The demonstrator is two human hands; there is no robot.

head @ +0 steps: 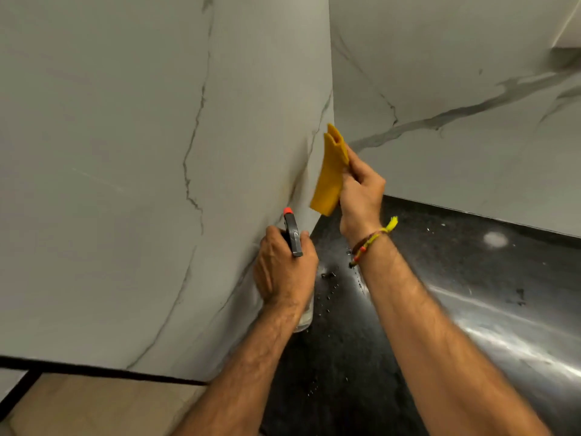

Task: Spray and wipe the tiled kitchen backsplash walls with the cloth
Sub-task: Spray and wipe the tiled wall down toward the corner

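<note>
Two white marble-veined backsplash walls meet in a corner: the left wall (125,152) and the right wall (456,73). My left hand (283,269) grips a clear spray bottle (304,316) with a grey head and orange nozzle (287,211), which points up toward the corner low on the left wall. My right hand (360,190) pinches a folded yellow cloth (330,174) and holds it upright beside the corner seam, just above the counter. Whether the cloth touches the wall is unclear.
A black speckled countertop (471,278) runs along the right wall, with water droplets near my wrists and a pale smudge (495,239). A black edge strip and beige floor or surface (78,401) lie at the lower left. A cabinet corner (569,23) shows top right.
</note>
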